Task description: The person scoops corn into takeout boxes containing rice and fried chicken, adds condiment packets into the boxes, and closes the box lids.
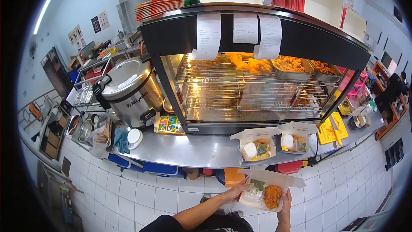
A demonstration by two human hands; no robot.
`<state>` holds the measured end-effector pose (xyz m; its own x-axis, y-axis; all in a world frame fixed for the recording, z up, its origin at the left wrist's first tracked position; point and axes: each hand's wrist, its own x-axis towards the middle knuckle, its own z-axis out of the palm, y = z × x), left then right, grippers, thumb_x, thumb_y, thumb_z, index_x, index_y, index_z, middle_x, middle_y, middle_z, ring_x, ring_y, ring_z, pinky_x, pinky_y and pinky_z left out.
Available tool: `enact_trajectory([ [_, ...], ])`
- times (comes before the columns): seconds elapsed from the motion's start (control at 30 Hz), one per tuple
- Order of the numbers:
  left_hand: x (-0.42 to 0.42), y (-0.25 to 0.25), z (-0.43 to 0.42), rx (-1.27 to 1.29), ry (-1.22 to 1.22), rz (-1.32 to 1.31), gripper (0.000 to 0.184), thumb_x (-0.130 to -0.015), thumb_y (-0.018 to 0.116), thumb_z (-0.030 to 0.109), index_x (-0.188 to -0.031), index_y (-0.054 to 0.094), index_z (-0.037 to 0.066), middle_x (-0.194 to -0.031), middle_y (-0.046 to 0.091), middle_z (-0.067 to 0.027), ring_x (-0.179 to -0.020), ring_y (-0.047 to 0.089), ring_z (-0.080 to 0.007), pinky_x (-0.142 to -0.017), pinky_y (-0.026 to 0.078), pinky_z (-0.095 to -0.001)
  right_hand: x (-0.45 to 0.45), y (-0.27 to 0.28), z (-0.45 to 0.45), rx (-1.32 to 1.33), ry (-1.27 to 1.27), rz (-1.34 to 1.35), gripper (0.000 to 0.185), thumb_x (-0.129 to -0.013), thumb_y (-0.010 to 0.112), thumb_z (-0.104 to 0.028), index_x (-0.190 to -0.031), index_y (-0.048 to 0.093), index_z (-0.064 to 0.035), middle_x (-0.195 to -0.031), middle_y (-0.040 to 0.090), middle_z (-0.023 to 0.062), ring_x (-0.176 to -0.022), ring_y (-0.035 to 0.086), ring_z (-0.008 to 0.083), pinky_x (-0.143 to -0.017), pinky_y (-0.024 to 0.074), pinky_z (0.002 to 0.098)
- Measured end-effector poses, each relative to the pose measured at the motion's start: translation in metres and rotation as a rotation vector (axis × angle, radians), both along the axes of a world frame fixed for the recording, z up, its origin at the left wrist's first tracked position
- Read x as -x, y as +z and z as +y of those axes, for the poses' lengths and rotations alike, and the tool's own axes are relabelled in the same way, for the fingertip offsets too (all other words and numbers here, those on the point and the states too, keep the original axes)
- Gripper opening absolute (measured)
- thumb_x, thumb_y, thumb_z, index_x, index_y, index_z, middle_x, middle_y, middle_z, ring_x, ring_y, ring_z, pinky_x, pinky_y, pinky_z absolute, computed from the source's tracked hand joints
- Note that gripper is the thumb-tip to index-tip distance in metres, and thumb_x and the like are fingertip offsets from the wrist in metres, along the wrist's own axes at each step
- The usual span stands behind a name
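Note:
An open paper food box (286, 179) is held in front of my body, over the floor and below the counter edge. Inside it lie a piece of fried chicken (272, 196) on the right and a clear pack with green and white contents (256, 187) on the left. My left hand (234, 192), in what looks like a clear plastic glove, grips the box's left side. Closed on the right side is my right hand (286, 203). Two more open food boxes (244, 135) (307, 127) stand on the counter, each with a white item and green-and-brown contents.
A steel counter (206, 148) carries a heated display case (253, 116) with fried pieces on racks. Paper slips (208, 36) hang from its top. At left stands a large rice cooker (133, 92); at right a knife (337, 134) rests on a yellow board (327, 133).

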<state>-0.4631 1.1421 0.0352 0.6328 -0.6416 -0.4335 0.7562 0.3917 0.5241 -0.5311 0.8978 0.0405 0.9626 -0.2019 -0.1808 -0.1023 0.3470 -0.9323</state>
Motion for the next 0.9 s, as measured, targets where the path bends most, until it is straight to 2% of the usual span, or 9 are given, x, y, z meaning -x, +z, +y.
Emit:
enact_trajectory([
  [0.13, 0.005, 0.003, 0.008, -0.065, -0.023, 0.044, 0.067, -0.098, 0.059, 0.041, -0.151, 0.03, 0.013, -0.14, 0.052, -0.0049, -0.123, 0.056, -0.016, -0.102, 0.049, -0.0364, -0.002, -0.006, -0.005, -0.022, 0.039, 0.033, 0.06, -0.094, 0.059, -0.033, -0.14, 0.043, 0.0021, -0.129, 0.056, 0.0117, -0.12, 0.054, 0.0221, -0.103, 0.0417, 0.0343],
  [0.3, -0.003, -0.037, 0.032, 0.054, -0.201, 0.008, 0.077, -0.096, 0.055, 0.055, -0.154, 0.026, 0.014, -0.147, 0.046, -0.0044, -0.131, 0.048, -0.0171, -0.107, 0.044, -0.0409, -0.008, -0.01, -0.001, -0.131, 0.05, 0.067, 0.061, -0.09, 0.057, -0.029, -0.141, 0.042, 0.0026, -0.13, 0.056, 0.0134, -0.12, 0.055, 0.0245, -0.103, 0.0429, 0.036],
  [0.4, -0.007, -0.041, 0.043, 0.091, -0.259, -0.009, 0.086, -0.091, 0.055, 0.065, -0.154, 0.027, 0.014, -0.149, 0.043, -0.005, -0.134, 0.046, -0.018, -0.107, 0.043, -0.0422, -0.012, -0.01, 0.004, -0.127, 0.087, 0.054, 0.066, -0.091, 0.057, -0.03, -0.145, 0.036, 0.0007, -0.135, 0.053, 0.0145, -0.125, 0.053, 0.0275, -0.105, 0.0432, 0.0391],
  [0.6, -0.025, -0.056, 0.041, 0.169, -0.213, -0.029, 0.109, -0.079, 0.049, 0.084, -0.155, 0.023, 0.01, -0.156, 0.033, -0.0077, -0.14, 0.038, -0.021, -0.114, 0.035, -0.0418, -0.02, -0.01, 0.01, -0.137, 0.074, 0.034, 0.068, -0.09, 0.058, -0.032, -0.146, 0.036, 0.0, -0.136, 0.052, 0.0144, -0.125, 0.053, 0.0275, -0.105, 0.0431, 0.0388],
  [0.77, -0.032, -0.005, 0.039, 0.191, -0.222, 0.005, 0.119, -0.077, 0.035, 0.092, -0.156, 0.018, 0.004, -0.159, 0.027, -0.0099, -0.145, 0.031, -0.0209, -0.119, 0.026, -0.0378, -0.02, -0.005, 0.013, -0.139, 0.02, 0.025, 0.066, -0.089, 0.056, -0.03, -0.144, 0.038, 0.0014, -0.134, 0.053, 0.0144, -0.125, 0.053, 0.0265, -0.106, 0.0409, 0.0381],
  [0.87, -0.031, -0.01, 0.028, 0.178, -0.211, -0.053, 0.122, -0.075, 0.03, 0.094, -0.155, 0.019, 0.003, -0.157, 0.03, -0.0099, -0.143, 0.034, -0.0201, -0.12, 0.023, -0.0374, -0.014, -0.011, 0.005, -0.156, 0.014, -0.008, 0.068, -0.09, 0.057, -0.031, -0.146, 0.035, 0.0002, -0.138, 0.051, 0.0149, -0.127, 0.051, 0.0283, -0.108, 0.0403, 0.0398],
  [0.9, -0.031, -0.015, 0.024, 0.201, -0.212, -0.047, 0.117, -0.078, 0.034, 0.091, -0.155, 0.019, 0.004, -0.156, 0.033, -0.0096, -0.141, 0.036, -0.0199, -0.119, 0.026, -0.0376, -0.013, -0.012, 0.001, -0.163, 0.012, -0.021, 0.069, -0.09, 0.057, -0.032, -0.147, 0.035, -0.0004, -0.139, 0.05, 0.015, -0.128, 0.05, 0.029, -0.108, 0.0402, 0.0405],
])
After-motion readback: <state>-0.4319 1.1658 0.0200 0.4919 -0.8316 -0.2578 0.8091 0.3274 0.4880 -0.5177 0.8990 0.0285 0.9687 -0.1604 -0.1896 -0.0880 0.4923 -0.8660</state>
